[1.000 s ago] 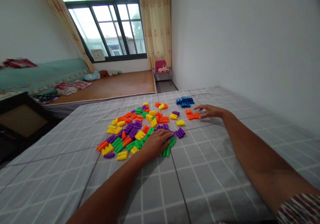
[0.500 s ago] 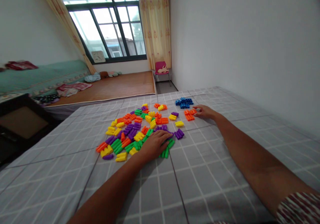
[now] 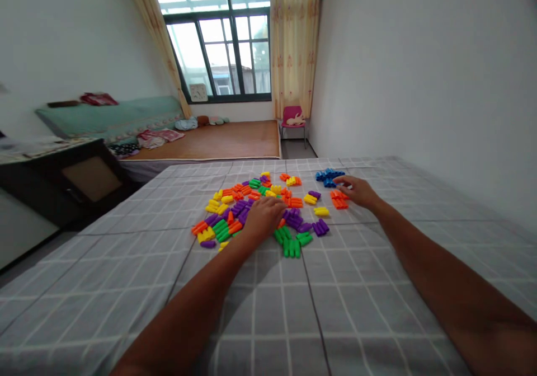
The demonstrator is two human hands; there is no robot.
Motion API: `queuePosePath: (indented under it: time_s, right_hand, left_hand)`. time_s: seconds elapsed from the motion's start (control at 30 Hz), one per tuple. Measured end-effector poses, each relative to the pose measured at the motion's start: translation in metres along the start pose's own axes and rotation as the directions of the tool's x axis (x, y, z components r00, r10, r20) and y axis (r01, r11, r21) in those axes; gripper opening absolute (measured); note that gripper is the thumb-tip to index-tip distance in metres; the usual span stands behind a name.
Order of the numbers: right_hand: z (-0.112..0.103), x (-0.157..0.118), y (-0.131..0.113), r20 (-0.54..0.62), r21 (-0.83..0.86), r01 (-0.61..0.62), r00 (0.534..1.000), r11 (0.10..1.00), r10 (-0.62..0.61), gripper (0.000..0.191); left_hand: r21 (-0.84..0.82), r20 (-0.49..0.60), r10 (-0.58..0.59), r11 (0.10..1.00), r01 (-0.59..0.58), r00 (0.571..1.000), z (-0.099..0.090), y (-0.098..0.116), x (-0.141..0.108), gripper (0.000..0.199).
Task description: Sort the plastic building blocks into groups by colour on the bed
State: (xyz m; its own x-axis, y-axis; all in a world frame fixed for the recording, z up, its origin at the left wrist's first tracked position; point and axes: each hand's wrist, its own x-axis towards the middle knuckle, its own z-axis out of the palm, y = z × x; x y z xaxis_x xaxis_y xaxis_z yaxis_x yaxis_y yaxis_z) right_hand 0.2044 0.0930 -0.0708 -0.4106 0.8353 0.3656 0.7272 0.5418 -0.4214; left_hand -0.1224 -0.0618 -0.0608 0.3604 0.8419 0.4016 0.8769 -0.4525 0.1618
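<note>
Many small plastic building pieces, made of short joined tubes, lie in a loose spread on the checked cloth. My left hand (image 3: 265, 216) reaches over the middle of the spread, palm down with fingers stretched out, hiding some pieces. Just past its fingertips are orange pieces (image 3: 295, 202); purple pieces (image 3: 292, 219) and green pieces (image 3: 291, 247) lie to its right and nearer me. My right hand (image 3: 358, 191) is off to the right, thumb and fingers apart, beside an orange group (image 3: 339, 200). Its fingertips come close to a blue cluster (image 3: 329, 177); contact is unclear.
A grey checked cloth (image 3: 268, 320) covers the surface under the pieces. A white wall (image 3: 428, 74) runs along the right. Beyond stand a low brown bed platform (image 3: 235, 141), a pink chair (image 3: 292, 114) and a dark cabinet (image 3: 92, 180) at left.
The view has swung left, so everything appears farther right. My left hand has shifted from the near green and purple pieces deeper into the spread. My right fingertips are now nearer the blue cluster.
</note>
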Motion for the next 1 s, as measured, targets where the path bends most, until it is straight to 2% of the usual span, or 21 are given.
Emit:
queuePosePath:
  time_s: [0.1,0.17,0.3,0.43,0.5,0.57,0.63,0.7,0.9,1.0]
  right_hand:
    - [0.023,0.016,-0.048,0.162,0.044,0.159,0.973,0.986,-0.164,0.029]
    - [0.047,0.032,-0.077,0.249,0.035,0.219,0.943,0.975,-0.220,0.030]
    - [0.095,0.070,-0.117,0.262,-0.042,0.144,0.957,0.989,-0.128,0.034]
    - [0.119,0.089,-0.130,0.268,-0.109,0.046,0.963,0.993,-0.015,0.029]
    - [0.118,0.087,-0.128,0.268,-0.047,0.040,0.963,0.998,-0.026,0.027]
    - [0.113,0.079,-0.121,0.240,0.101,0.041,0.969,0.994,-0.064,0.030]
    - [0.104,0.069,-0.112,0.236,0.268,0.035,0.967,0.963,-0.101,0.035]
    - [0.096,0.060,-0.102,0.263,0.366,0.014,0.958,0.931,-0.118,0.037]
    - [0.073,0.050,-0.089,0.334,0.305,-0.008,0.937,0.952,-0.099,0.039]
    - [0.048,0.049,-0.076,0.286,0.298,-0.053,0.957,0.953,-0.036,0.045]
  left_hand:
    - [0.005,-0.023,-0.178,0.984,0.178,0.984,-0.004,-0.034,-0.002,0.030]
    - [0.020,0.020,-0.210,0.978,0.210,0.978,0.001,-0.051,-0.005,0.031]
    - [0.045,0.109,-0.132,0.991,0.127,0.985,0.014,-0.061,-0.013,0.026]
    - [0.051,0.107,-0.116,0.992,0.112,0.987,0.017,-0.058,-0.017,0.026]
    - [0.045,0.101,-0.122,0.992,0.117,0.987,0.016,-0.058,-0.017,0.026]
    - [0.040,0.095,-0.120,0.992,0.117,0.988,0.016,-0.059,-0.016,0.026]
    - [0.037,0.093,-0.112,0.993,0.108,0.989,0.017,-0.060,-0.016,0.026]
    - [0.044,0.096,-0.108,0.994,0.104,0.990,0.017,-0.060,-0.015,0.027]
    - [0.052,0.095,-0.110,0.993,0.106,0.989,0.016,-0.058,-0.015,0.028]
    - [0.040,0.094,-0.115,0.993,0.111,0.989,0.016,-0.059,-0.016,0.028]
